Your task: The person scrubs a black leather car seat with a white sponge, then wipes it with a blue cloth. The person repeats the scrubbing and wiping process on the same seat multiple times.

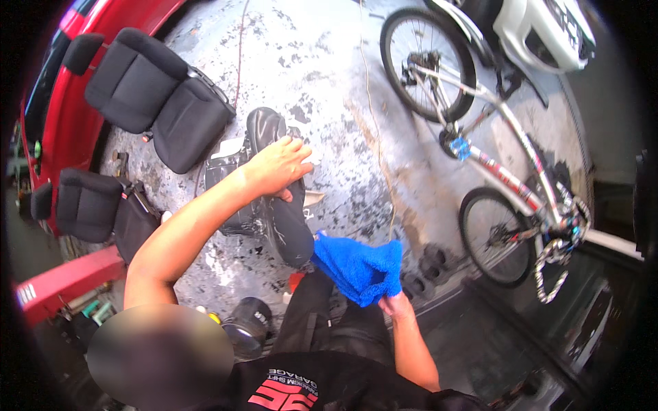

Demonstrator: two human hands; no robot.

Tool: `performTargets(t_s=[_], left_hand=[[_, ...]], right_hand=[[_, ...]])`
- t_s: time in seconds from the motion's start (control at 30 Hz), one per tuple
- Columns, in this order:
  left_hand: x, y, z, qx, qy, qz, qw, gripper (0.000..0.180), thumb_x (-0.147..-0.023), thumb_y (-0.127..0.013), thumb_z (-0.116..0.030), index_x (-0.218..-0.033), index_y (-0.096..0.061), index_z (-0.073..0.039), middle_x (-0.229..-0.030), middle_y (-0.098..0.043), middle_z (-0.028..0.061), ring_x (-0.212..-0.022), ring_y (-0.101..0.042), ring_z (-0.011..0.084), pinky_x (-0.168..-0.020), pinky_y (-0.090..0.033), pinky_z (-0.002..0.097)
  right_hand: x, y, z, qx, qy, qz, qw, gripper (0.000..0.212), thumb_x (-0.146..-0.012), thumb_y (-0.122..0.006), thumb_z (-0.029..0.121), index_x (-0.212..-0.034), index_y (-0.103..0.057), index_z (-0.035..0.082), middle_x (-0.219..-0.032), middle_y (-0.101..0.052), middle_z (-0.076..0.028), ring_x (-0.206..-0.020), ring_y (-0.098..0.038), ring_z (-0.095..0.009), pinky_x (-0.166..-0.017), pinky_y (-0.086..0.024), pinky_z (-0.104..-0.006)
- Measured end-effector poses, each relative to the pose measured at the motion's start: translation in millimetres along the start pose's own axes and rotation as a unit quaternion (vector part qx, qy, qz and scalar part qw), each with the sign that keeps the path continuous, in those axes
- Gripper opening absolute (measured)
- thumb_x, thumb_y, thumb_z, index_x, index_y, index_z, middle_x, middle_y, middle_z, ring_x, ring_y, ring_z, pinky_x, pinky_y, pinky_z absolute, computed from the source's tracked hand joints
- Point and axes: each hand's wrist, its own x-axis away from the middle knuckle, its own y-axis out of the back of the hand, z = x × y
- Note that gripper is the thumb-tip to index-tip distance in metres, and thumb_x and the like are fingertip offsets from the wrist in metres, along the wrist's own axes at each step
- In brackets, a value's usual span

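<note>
Fingers of the left hand (pixel 277 166) clamp the glossy black trim panel (pixel 277 198), right hand (pixel 396 301) pinches the blue microfibre cloth (pixel 360 267) just off it — wiping looks unfinished.

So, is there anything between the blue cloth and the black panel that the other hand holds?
Nothing visible. The right hand grips the blue cloth, and the cloth's upper left edge already meets the lower end of the black panel. The left hand rests higher on the panel, away from that spot.
</note>
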Motion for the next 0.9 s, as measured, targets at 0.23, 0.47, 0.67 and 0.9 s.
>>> performTargets(t_s=[0.23,0.47,0.67,0.9], left_hand=[[75,-26,14,0.028,0.047,-0.109,0.993,0.051,-0.069,-0.089,-0.031,-0.110,-0.067,-0.009,-0.105,-0.061,0.0082,-0.105,-0.061,0.0262,-0.093,-0.044,0.0412],[142,135,10,0.133,0.146,-0.146,0.969,0.034,-0.070,-0.089,-0.019,-0.093,-0.065,-0.010,-0.090,-0.064,0.0067,-0.098,-0.062,0.0295,-0.091,-0.043,0.0409],[271,306,-52,0.217,0.442,-0.044,0.869,0.046,-0.069,-0.093,-0.037,-0.099,-0.071,-0.010,-0.091,-0.068,0.0079,-0.105,-0.058,0.0305,-0.092,-0.046,0.0431],[355,422,-235,0.365,0.643,-0.175,0.651,0.050,-0.080,-0.092,-0.044,-0.088,-0.070,0.000,-0.069,-0.059,-0.0030,-0.069,-0.053,0.0064,-0.060,-0.042,0.0328]], right_hand=[[20,-13,58,0.096,-0.015,-0.037,0.995,0.081,-0.105,-0.055,0.060,-0.164,-0.034,0.009,-0.161,-0.047,-0.008,-0.144,-0.049,-0.028,-0.120,-0.041,-0.0463],[20,-3,130,0.185,0.011,-0.004,0.983,0.075,-0.104,-0.060,0.056,-0.159,-0.043,0.008,-0.157,-0.051,-0.007,-0.140,-0.050,-0.024,-0.118,-0.040,-0.0445],[2,-1,208,0.129,0.018,0.083,0.988,0.065,-0.104,-0.064,0.047,-0.153,-0.050,0.007,-0.151,-0.057,-0.010,-0.135,-0.056,-0.028,-0.116,-0.045,-0.0490],[-82,-109,320,0.201,0.015,0.286,0.937,0.055,-0.106,-0.061,0.042,-0.146,-0.057,0.005,-0.146,-0.062,-0.013,-0.131,-0.062,-0.031,-0.111,-0.051,-0.0510]])
